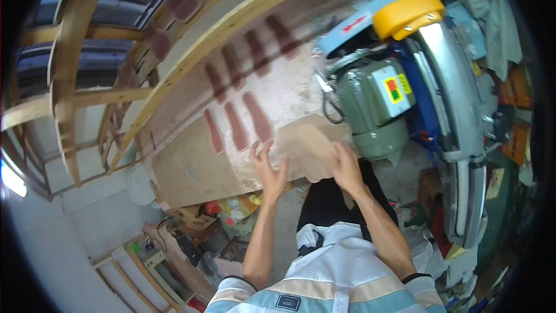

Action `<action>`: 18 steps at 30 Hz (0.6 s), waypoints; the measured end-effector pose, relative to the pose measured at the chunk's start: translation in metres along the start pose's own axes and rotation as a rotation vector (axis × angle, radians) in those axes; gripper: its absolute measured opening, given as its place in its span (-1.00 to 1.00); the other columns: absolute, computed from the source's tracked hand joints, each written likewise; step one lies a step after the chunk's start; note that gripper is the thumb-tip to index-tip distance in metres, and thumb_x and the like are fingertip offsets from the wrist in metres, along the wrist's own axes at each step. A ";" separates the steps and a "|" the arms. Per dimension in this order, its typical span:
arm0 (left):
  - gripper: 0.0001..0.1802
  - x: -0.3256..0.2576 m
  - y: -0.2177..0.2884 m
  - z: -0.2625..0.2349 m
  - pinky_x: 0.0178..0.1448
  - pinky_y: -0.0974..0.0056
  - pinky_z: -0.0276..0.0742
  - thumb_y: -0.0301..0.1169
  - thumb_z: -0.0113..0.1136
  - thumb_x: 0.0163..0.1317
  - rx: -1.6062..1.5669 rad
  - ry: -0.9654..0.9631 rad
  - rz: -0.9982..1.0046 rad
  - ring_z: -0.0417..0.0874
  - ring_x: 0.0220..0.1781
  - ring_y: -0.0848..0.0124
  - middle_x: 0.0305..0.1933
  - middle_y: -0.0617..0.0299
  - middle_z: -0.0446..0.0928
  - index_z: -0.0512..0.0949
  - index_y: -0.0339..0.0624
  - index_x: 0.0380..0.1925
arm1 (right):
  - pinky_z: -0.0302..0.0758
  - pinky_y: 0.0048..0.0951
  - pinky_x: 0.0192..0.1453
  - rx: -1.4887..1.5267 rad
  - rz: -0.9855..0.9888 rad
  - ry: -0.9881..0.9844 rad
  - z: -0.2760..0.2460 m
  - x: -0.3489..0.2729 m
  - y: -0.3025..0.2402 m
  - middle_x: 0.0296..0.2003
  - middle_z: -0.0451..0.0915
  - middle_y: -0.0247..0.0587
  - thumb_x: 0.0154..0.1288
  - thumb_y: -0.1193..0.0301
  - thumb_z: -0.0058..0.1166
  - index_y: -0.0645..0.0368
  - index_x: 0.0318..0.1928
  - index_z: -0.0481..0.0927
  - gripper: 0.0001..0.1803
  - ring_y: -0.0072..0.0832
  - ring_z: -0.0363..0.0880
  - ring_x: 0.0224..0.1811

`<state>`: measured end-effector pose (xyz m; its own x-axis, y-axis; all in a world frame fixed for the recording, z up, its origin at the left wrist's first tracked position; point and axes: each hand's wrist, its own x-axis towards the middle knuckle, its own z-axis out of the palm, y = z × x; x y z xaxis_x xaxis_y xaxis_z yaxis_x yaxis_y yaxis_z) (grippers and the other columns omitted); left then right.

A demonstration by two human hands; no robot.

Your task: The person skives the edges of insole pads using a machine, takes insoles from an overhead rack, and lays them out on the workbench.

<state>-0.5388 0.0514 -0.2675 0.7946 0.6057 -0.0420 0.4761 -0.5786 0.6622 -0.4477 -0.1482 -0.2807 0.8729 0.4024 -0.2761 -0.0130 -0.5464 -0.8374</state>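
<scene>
Frame (pixel 63 81): of pale wood, with beams that cross each other, at the far left; dark red pieces (pixel 184 3) are resting beyond its long beam.
Worktop (pixel 194 165): brown on its near left part, pale and rather pinkish farther back.
Sole-shaped pieces (pixel 236 126): reddish, lying apart on the worktop in two rows, three in the nearer row and four in the farther one, which looks darker.
Left hand (pixel 271 173): fingers and thumb are spread, just below the nearer row; the thumb is near the left side of the tan piece.
Tan piece (pixel 311 142): between the two hands, at the near edge of the worktop; it is blurred, so its exact outline I cannot tell.
Scissors (pixel 325 84): with black handles, beside the motor.
Right hand (pixel 346 169): its fingers are bent at the right side of the tan piece; whether they pinch it, I cannot tell.
Motor (pixel 370 107): green, carrying a red and green switch (pixel 394 90).
Machine cover (pixel 408 14): yellow and light blue, above the motor.
</scene>
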 end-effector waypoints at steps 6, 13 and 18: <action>-0.57 -0.020 0.032 -0.014 0.13 0.29 0.52 -0.57 0.20 0.33 -0.449 -0.062 -0.168 0.55 0.03 0.40 0.23 0.16 0.42 0.44 -0.22 0.20 | 0.51 -0.58 -0.05 0.439 0.009 0.344 -0.232 -0.111 -0.041 -0.11 0.62 -0.28 0.23 0.50 0.30 0.24 0.15 0.53 -0.53 -0.60 0.58 -0.11; -0.80 -0.057 0.165 0.046 0.02 0.38 0.53 -0.55 0.27 0.29 -0.691 -0.538 0.029 0.61 -0.06 0.41 0.01 0.13 0.54 0.64 -0.27 -0.09 | 0.50 -0.56 -0.03 -0.011 0.249 0.510 -0.436 -0.156 0.051 -0.17 0.63 -0.31 0.31 0.55 0.21 0.28 0.19 0.54 -0.57 -0.64 0.57 -0.15; -0.75 -0.090 0.228 0.102 -0.13 0.46 0.50 -0.47 0.26 0.34 -0.898 -0.870 -0.001 0.54 -0.20 0.55 -0.10 0.23 0.51 0.61 -0.30 -0.01 | 0.52 -0.56 -0.02 0.028 0.353 0.141 -0.426 -0.131 0.053 -0.18 0.65 -0.30 0.32 0.52 0.23 0.30 0.14 0.57 -0.61 -0.61 0.60 -0.15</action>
<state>-0.4632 -0.1905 -0.1895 0.9426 -0.1539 -0.2964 0.3240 0.2053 0.9235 -0.3550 -0.5426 -0.0880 0.8708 0.0869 -0.4840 -0.3365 -0.6124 -0.7153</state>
